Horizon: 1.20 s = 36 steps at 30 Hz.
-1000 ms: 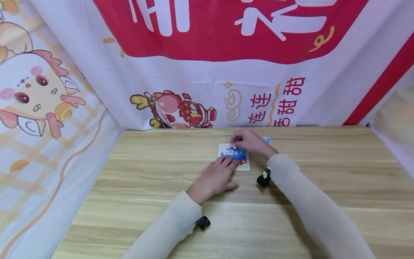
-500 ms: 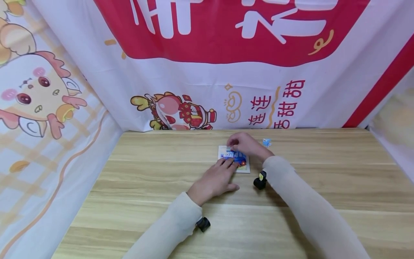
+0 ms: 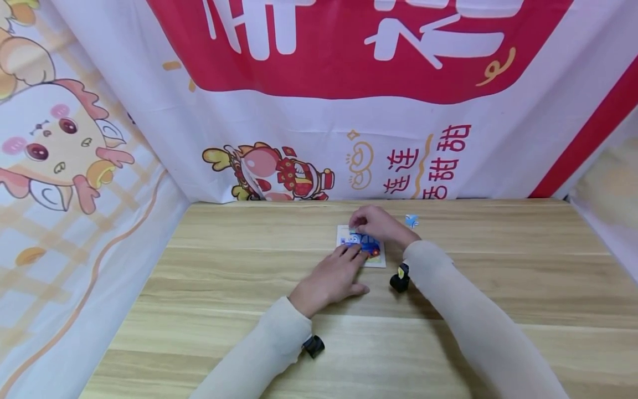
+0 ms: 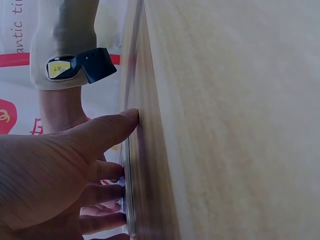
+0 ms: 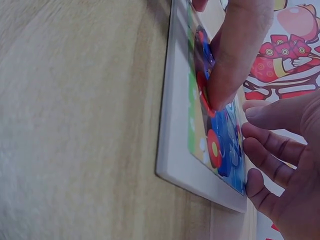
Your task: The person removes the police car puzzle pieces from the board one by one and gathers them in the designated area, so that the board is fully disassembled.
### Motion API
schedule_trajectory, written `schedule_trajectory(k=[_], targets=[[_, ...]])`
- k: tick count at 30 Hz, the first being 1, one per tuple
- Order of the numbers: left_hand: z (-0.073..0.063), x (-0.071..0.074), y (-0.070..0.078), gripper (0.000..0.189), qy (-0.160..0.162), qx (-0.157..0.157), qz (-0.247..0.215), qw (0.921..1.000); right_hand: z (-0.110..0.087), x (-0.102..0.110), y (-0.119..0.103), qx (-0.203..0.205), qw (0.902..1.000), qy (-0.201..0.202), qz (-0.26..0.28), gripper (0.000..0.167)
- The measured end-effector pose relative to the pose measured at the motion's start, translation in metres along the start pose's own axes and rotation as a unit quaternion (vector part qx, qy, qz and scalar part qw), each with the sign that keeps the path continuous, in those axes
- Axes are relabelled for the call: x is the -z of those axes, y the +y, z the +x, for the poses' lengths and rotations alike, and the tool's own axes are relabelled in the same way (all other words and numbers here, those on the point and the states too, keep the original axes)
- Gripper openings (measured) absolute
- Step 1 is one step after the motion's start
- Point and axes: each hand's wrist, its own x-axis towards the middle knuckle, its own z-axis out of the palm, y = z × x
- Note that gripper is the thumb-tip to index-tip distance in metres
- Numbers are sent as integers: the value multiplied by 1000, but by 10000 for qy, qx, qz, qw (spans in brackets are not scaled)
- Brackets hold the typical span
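A small jigsaw puzzle [image 3: 368,241] with a blue cartoon car lies in a white tray frame [image 5: 180,167] on the table. My left hand [image 3: 333,276] rests on its near side, fingers stretched out; in the right wrist view a left finger [image 5: 240,55] presses on the picture. The left thumb [image 4: 107,131] sits out at the table. Over the far left part of the puzzle, my right hand [image 3: 382,226] pinches a puzzle piece between thumb and fingertips, mostly hidden by them. A loose blue puzzle piece [image 3: 411,220] lies to the right, behind the right wrist.
The wood-grain table [image 3: 239,266] runs back to a printed cloth [image 3: 299,116] hanging behind it. Another cloth [image 3: 55,233] hangs along the left side. Black wrist cameras [image 3: 313,346] are strapped to both sleeves.
The right hand has moved slightly left and toward me, down to the puzzle's far edge, and then stayed there. The left hand has kept its place. The loose piece now shows more fully.
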Motion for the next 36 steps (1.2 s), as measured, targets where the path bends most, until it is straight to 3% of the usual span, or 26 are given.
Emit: schedule_trajectory(k=[25,36], targets=[[0,-1,0,81,-62,-1,78,10000,8,3,2,311,9967,-558,-503,28],[-1,2,1,81,-32,-42,101,9999,8,2,1,463,9956,-615,-534,30]])
